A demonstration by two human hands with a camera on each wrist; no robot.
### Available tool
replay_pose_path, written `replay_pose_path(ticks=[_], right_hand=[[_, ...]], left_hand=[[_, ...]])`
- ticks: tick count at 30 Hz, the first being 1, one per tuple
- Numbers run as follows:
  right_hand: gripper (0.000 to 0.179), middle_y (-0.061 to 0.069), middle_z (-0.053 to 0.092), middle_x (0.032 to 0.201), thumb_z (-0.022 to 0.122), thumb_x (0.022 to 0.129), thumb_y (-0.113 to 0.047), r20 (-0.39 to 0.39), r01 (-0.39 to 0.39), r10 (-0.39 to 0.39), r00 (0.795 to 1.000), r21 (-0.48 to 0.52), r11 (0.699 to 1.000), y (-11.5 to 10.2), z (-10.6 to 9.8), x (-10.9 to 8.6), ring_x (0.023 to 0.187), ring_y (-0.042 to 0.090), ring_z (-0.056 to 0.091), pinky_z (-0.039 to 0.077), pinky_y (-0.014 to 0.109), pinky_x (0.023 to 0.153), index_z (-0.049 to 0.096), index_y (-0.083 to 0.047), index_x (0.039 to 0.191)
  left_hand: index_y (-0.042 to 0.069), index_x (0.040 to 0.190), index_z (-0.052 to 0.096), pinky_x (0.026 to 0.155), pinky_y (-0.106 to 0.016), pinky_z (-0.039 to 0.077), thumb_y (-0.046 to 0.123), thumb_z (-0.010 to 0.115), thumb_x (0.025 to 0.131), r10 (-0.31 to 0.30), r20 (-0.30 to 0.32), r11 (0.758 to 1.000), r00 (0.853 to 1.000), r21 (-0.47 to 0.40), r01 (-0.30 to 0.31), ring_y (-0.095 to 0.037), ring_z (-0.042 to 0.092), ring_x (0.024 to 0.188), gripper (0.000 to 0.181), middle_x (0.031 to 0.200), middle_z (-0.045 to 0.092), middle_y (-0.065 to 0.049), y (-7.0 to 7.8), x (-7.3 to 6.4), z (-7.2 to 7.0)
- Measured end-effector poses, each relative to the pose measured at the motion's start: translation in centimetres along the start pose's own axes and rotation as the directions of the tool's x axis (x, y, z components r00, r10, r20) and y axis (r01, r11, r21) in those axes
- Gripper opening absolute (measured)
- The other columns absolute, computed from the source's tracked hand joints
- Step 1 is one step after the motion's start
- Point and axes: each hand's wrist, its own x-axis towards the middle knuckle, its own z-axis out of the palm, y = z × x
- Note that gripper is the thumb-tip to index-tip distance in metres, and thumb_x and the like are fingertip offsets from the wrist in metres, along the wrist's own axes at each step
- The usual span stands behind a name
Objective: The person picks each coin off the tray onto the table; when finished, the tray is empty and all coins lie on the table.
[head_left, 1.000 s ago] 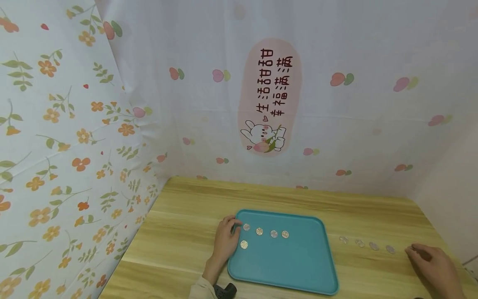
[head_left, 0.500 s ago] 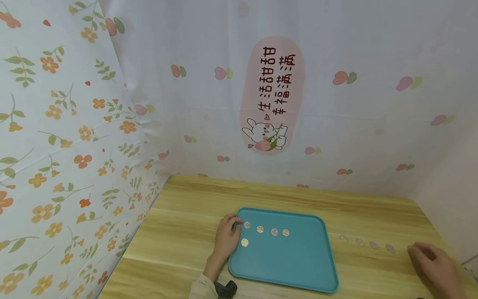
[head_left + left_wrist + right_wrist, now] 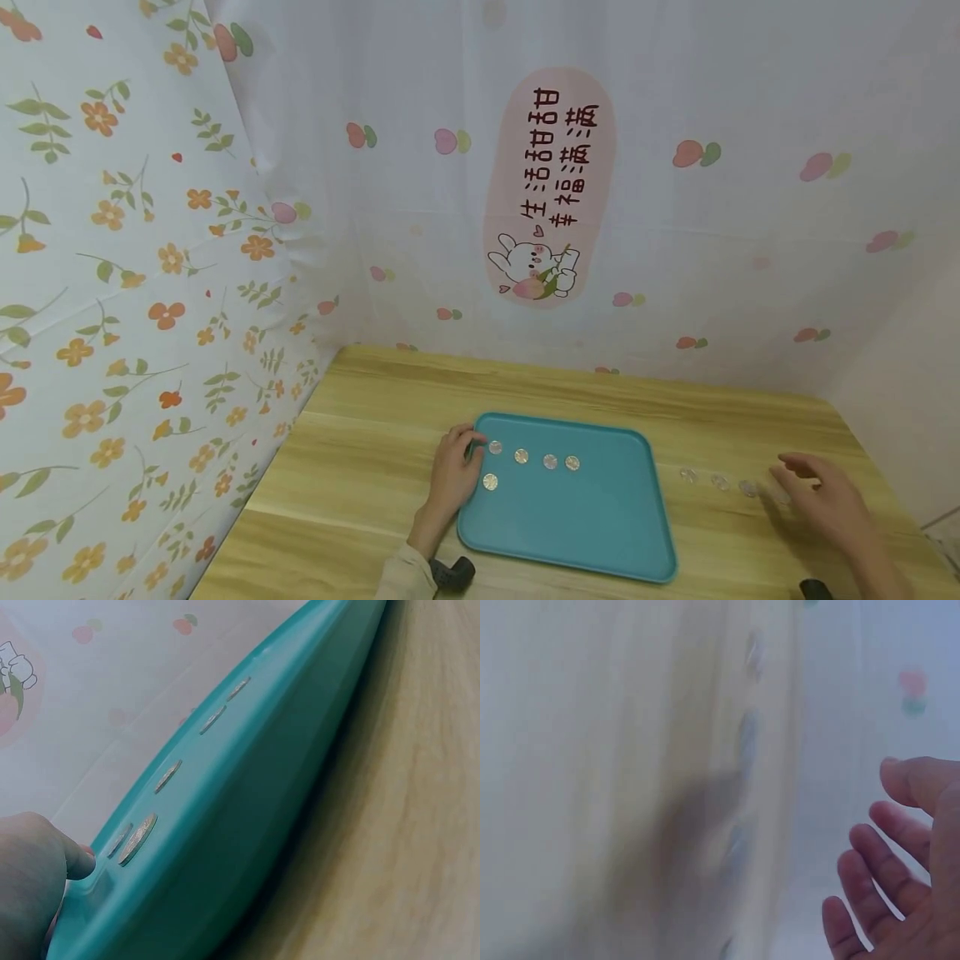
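1. The right hand (image 3: pixel 821 493) hangs over the right part of the worktop (image 3: pixel 352 483). Its fingers (image 3: pixel 864 881) are loosely bent and apart from each other, and I see no thing between them.
2. Below and beside this hand there is a row of coins (image 3: pixel 747 488), lying flat on the worktop. Three are seen well; the fourth is faint, close under the hand.
3. The left hand (image 3: pixel 455 467) holds the left rim of the blue tray (image 3: pixel 570 529) with bent fingers. How firmly it presses, I cannot tell.
4. In the tray lie five more coins: a row of four (image 3: pixel 521 456) near the far rim, and a single coin (image 3: pixel 490 482) just on the near side of the leftmost one.
5. By my judgement, each coin is light, stiff, hard to damage and rather slippery. Because it is thin and flat, its edge gives little to hold; thumb and fingertip should pinch across two opposite edges.
6. The tray looks stiff and light too, so its raised rim is the good place to hold.
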Motion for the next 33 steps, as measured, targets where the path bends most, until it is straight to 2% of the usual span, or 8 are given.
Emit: replay_pose_path(ticks=[2,9,17,19,24,28,33], right_hand=[[0.043,0.032,0.061,0.116,0.061,0.099,-0.027,0.013,0.040,-0.040,0.999,-0.003,0.999,-2.0,0.5,0.5,0.088,-0.028,0.030,0.037,0.012,0.062,0.060,0.008,0.125],[0.033,0.018,0.066,0.114,0.067,0.095,-0.025,-0.010,0.165,-0.165,0.986,0.020,0.986,-8.0,3.5,1.6,0.094,-0.020,0.040,0.042,0.018,0.070,0.066,-0.002,0.119],[0.031,0.008,0.068,0.109,0.069,0.094,-0.026,0.028,0.196,-0.198,0.980,0.051,0.979,-13.0,7.4,2.0,0.094,0.007,0.057,0.048,0.031,0.075,0.067,-0.005,0.117],[0.030,0.006,0.069,0.108,0.069,0.094,-0.025,0.039,0.207,-0.210,0.977,0.072,0.976,-14.1,8.5,2.1,0.093,0.010,0.059,0.049,0.034,0.076,0.067,-0.005,0.116],[0.024,0.000,0.069,0.101,0.071,0.092,-0.020,0.055,0.231,-0.239,0.969,0.125,0.965,-17.0,11.7,2.2,0.090,0.010,0.061,0.052,0.036,0.077,0.069,-0.007,0.112],[0.023,-0.002,0.069,0.100,0.073,0.091,-0.019,0.103,0.230,-0.251,0.962,0.182,0.956,-19.9,14.1,2.1,0.089,0.009,0.062,0.052,0.035,0.076,0.070,-0.009,0.111],[0.019,-0.006,0.067,0.095,0.072,0.091,-0.019,0.188,0.230,-0.281,0.941,0.254,0.940,-23.5,16.6,1.5,0.085,0.007,0.062,0.052,0.030,0.075,0.071,-0.011,0.107]], left_hand=[[0.011,0.102,0.071,0.096,-0.052,0.046,0.008,0.063,0.093,-0.004,0.001,1.000,1.000,-0.005,0.004,-0.033,0.057,0.118,0.013,0.131,0.061,-0.014,0.0,0.0,0.0],[0.011,0.102,0.072,0.098,-0.051,0.046,0.007,0.063,0.091,-0.013,0.000,1.000,1.000,-0.021,0.013,-0.033,0.057,0.118,0.014,0.130,0.062,-0.014,-0.1,0.2,0.2],[0.012,0.103,0.071,0.095,-0.049,0.046,0.007,0.063,0.091,-0.020,0.003,1.000,1.000,-0.014,0.020,-0.030,0.057,0.115,0.015,0.129,0.062,-0.012,0.0,0.2,0.0],[0.012,0.103,0.071,0.095,-0.049,0.046,0.007,0.063,0.091,-0.028,0.001,1.000,1.000,-0.012,0.028,-0.030,0.057,0.115,0.015,0.129,0.062,-0.012,0.0,0.2,-0.1],[0.008,0.117,0.067,0.091,-0.043,0.048,0.005,0.060,0.093,-0.027,-0.010,1.000,1.000,0.000,0.027,-0.024,0.057,0.108,0.026,0.127,0.063,-0.010,0.1,0.1,-0.2],[0.003,0.133,0.058,0.088,-0.040,0.048,0.004,0.056,0.094,-0.030,-0.003,1.000,1.000,0.007,0.030,-0.019,0.056,0.103,0.039,0.127,0.063,-0.010,0.1,0.2,-0.1],[0.000,0.134,0.057,0.089,-0.042,0.048,0.004,0.055,0.094,-0.035,0.006,0.999,0.999,0.012,0.035,-0.021,0.056,0.104,0.040,0.129,0.062,-0.012,0.3,0.2,-0.1]])
